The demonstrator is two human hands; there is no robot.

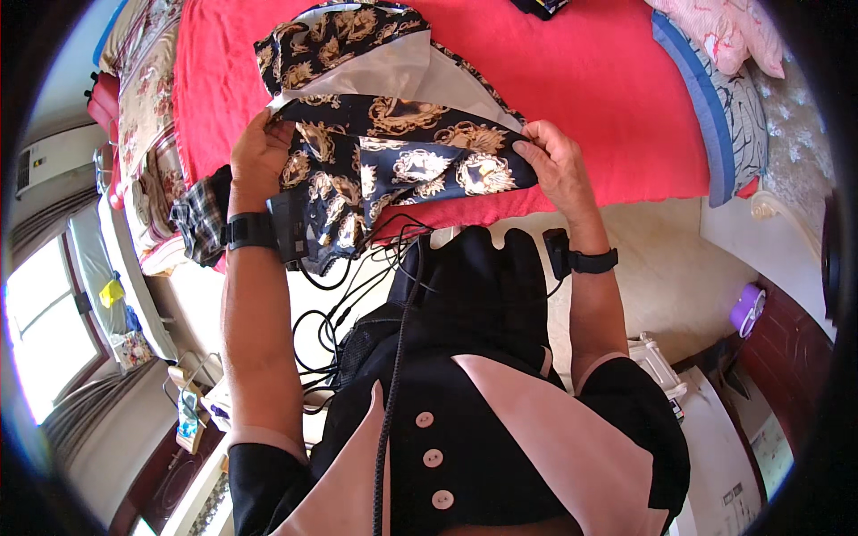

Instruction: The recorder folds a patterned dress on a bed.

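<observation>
A black garment with a gold and white print and a pale inner side (407, 121) is stretched between my hands. Its far part lies on the red bed cover, while its near part hangs over the bed's front edge. My left hand (259, 154) grips its left edge, the fingertips partly hidden by the cloth. On the other side my right hand (554, 159) pinches the right end, thumb on top. What kind of garment it is cannot be told for sure.
The red bed cover (590, 62) spreads beyond the garment. Dark plaid cloth (204, 214) lies at the bed's left edge. A blue-edged pillow (715, 107) and pink bedding (719, 27) are at the right. Black cables (344, 308) loop down near my left forearm.
</observation>
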